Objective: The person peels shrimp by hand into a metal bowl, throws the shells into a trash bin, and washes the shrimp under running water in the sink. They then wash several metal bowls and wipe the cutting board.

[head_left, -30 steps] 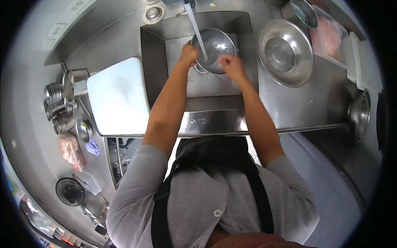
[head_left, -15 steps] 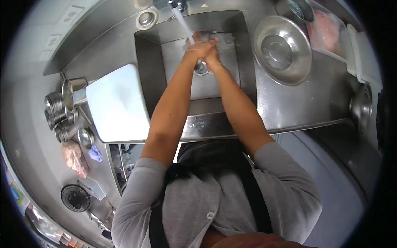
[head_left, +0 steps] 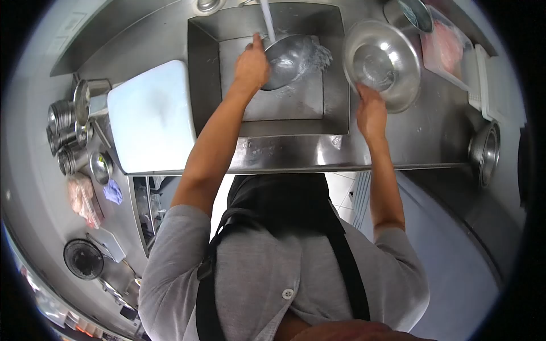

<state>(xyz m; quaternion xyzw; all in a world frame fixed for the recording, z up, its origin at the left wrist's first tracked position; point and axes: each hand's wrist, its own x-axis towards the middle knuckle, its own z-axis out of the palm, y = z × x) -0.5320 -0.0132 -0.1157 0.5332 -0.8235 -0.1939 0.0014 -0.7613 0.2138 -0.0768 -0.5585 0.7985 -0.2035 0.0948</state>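
In the sink (head_left: pixel 330 102), my left hand (head_left: pixel 252 67) grips the left rim of a metal bowl (head_left: pixel 284 63). The bowl is tilted, and water from the running stream (head_left: pixel 267 21) splashes off its right side. My right hand (head_left: pixel 371 108) has its fingers on the near rim of a wide metal basin (head_left: pixel 406 91) on the counter right of the sink. The thumb of that hand is partly hidden.
A white cutting board (head_left: pixel 151 119) lies left of the sink. At the back right stand a metal container (head_left: pixel 409 16) and a clear plastic tub (head_left: pixel 446 48) with pink contents. Metal pots (head_left: pixel 61 116) and a black strainer (head_left: pixel 83 259) are at far left.
My hands, together under the water before, have parted. The left one now holds a bowl in the sink; the right one has moved right to the basin. The view has shifted slightly.
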